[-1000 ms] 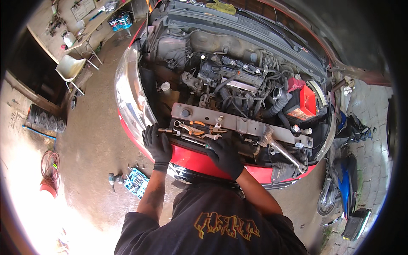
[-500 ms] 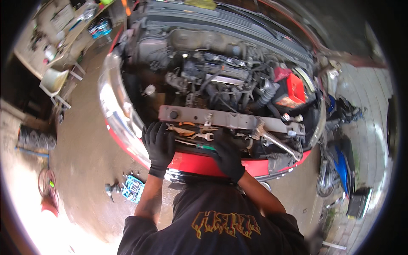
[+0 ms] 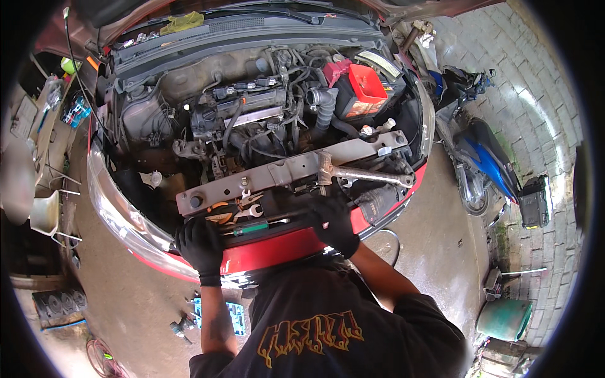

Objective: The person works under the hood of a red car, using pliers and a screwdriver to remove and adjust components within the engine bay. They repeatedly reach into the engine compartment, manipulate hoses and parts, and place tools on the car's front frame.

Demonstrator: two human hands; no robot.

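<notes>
My left hand (image 3: 200, 247), in a black glove, rests by the front edge of the car's engine bay, near the left end of the grey metal crossbar (image 3: 290, 169). Its fingers bend over the edge and their tips are hidden. Beside it lie orange-handled pliers (image 3: 220, 217), an open-ended wrench (image 3: 249, 213) and a green-handled screwdriver (image 3: 251, 228). Farther right, my gloved right hand (image 3: 334, 225) hovers over the same gap, just below a hammer (image 3: 365, 174) lying across the crossbar. Dark blur hides its fingers and whatever they touch.
Beyond the crossbar sits the engine (image 3: 246, 110), with a red open tray (image 3: 367, 85) on the battery. A blue tool case (image 3: 234, 318) and a drill (image 3: 183, 326) lie on the floor. A motorcycle (image 3: 491, 157) stands right, a green bucket (image 3: 504, 318) lower right.
My view has turned, so the car sits farther left and is tilted. My right hand has moved right, uncovering the screwdriver's shaft. My left hand has come lower along the front edge.
</notes>
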